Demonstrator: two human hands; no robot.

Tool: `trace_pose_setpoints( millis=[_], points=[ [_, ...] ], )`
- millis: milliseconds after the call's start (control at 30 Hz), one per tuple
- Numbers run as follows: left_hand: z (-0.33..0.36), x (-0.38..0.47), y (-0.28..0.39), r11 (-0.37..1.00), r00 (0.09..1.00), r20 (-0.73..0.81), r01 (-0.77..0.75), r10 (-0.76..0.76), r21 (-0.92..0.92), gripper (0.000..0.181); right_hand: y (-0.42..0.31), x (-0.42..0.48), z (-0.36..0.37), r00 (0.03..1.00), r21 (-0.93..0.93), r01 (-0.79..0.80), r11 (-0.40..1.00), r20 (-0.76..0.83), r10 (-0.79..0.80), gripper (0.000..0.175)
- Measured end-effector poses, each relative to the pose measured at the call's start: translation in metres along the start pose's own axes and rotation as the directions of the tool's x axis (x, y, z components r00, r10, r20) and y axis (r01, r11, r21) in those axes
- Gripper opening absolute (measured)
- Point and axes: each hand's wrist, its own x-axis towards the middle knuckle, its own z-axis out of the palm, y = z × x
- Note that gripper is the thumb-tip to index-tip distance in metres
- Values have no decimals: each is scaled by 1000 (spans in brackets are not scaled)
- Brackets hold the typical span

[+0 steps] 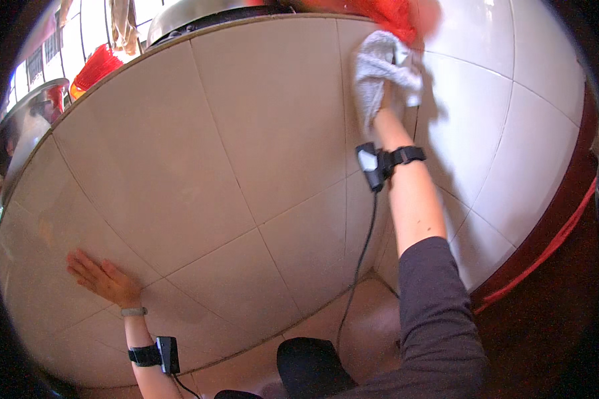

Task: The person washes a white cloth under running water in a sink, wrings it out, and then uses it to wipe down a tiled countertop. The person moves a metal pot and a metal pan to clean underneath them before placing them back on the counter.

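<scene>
A grey-white cloth (372,62) wraps over my right hand (389,102), which holds it high in the corner where the tiled front (279,124) meets the white tiled wall (471,99). The cloth hides most of the fingers, and its edges look blurred. Down at the left, my left hand (104,282) is bare, with its palm towards the large tiles and its fingers extended. Whether that palm touches the tiles cannot be told. Nothing is in it.
Along the top ledge stand a metal basin (22,129), a red plastic basket (97,67) and a rounded metal vessel (194,20). Red material (394,15) hangs above the cloth. Cables run from black wrist devices (372,164). A red strip (544,259) crosses the dark right side.
</scene>
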Motion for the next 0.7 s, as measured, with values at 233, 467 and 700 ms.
trace_pose_setpoints(
  millis=[233, 467, 700],
  points=[
    [-7, -4, -20, 997, 997, 29, -74, 73, 26, 49, 42, -204, 97, 868, -197, -319, 927, 333, 369, 30],
    [8, -8, -10, 996, 996, -13, -86, 85, -35, 49, -115, -489, 94, 484, 76, 49, 996, 870, -91, 26],
    [6, -6, -15, 995, 996, 5, -92, 93, -39, 49, -107, -439, 90, 319, 486, 232, 842, 780, -538, 27]
  ],
)
